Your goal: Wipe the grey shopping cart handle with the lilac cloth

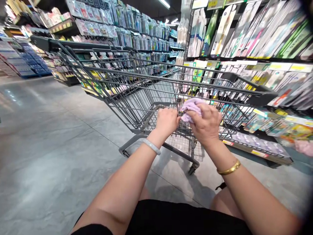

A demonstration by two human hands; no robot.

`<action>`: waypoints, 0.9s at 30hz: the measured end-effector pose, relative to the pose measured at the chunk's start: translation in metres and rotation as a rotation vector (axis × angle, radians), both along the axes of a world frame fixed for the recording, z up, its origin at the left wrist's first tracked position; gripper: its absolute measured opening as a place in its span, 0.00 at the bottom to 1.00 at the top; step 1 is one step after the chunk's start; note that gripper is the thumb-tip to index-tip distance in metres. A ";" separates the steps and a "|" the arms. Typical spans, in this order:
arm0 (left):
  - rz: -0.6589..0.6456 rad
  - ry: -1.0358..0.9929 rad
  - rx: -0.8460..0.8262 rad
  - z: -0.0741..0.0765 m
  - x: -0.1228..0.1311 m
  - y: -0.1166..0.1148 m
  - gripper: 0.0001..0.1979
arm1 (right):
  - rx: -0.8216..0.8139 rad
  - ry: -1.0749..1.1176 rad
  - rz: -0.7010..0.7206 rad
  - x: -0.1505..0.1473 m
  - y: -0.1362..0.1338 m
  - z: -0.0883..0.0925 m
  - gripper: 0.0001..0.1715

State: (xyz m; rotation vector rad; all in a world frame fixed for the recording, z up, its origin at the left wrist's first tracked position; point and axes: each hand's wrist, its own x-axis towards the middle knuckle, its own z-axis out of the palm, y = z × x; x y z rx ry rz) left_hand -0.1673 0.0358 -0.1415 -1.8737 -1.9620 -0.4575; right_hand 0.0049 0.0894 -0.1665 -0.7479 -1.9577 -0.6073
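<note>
This is a shop, a self-service store with long aisles. A grey wire shopping cart stands in the middle of the view on a smooth grey tiled floor. Just to the right of the cart runs a tall shelf rack hung with rows of packaged goods on pegs, with yellow and white price labels along its shelf edges. Beyond the cart, another shelf unit carries dense rows of small carded packs. Far to the left of the cart, stacked blue goods fill a low display. Strip lights shine overhead, above the cart.
</note>
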 end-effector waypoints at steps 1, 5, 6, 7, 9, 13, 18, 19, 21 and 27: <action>0.001 0.003 -0.002 0.000 0.000 0.000 0.12 | -0.028 -0.013 0.004 -0.003 -0.005 -0.005 0.16; 0.000 0.015 -0.012 0.000 -0.002 -0.001 0.10 | -0.165 -0.236 0.112 -0.009 -0.020 -0.035 0.15; 0.000 0.018 -0.011 0.000 -0.002 -0.001 0.10 | -0.189 -0.297 0.147 -0.008 -0.021 -0.038 0.14; 0.002 0.022 -0.010 0.001 -0.002 -0.001 0.11 | -0.200 -0.330 0.171 -0.006 -0.021 -0.039 0.13; 0.010 0.027 -0.010 0.001 -0.003 0.000 0.12 | -0.183 -0.289 0.187 0.002 -0.019 -0.030 0.13; 0.012 0.032 -0.010 0.001 -0.003 0.001 0.13 | -0.091 0.061 0.109 0.019 -0.011 0.000 0.16; -0.011 0.037 -0.007 0.001 -0.005 0.001 0.11 | -0.128 -0.092 0.069 0.015 -0.011 -0.016 0.17; -0.015 0.039 -0.008 0.001 -0.006 0.002 0.10 | -0.152 -0.189 0.088 0.010 -0.013 -0.025 0.16; -0.018 0.041 -0.012 0.000 -0.007 0.003 0.08 | -0.203 -0.347 0.129 0.003 -0.016 -0.039 0.15; -0.012 0.040 -0.029 -0.001 -0.008 0.003 0.06 | -0.128 -0.168 0.124 0.005 -0.021 -0.023 0.15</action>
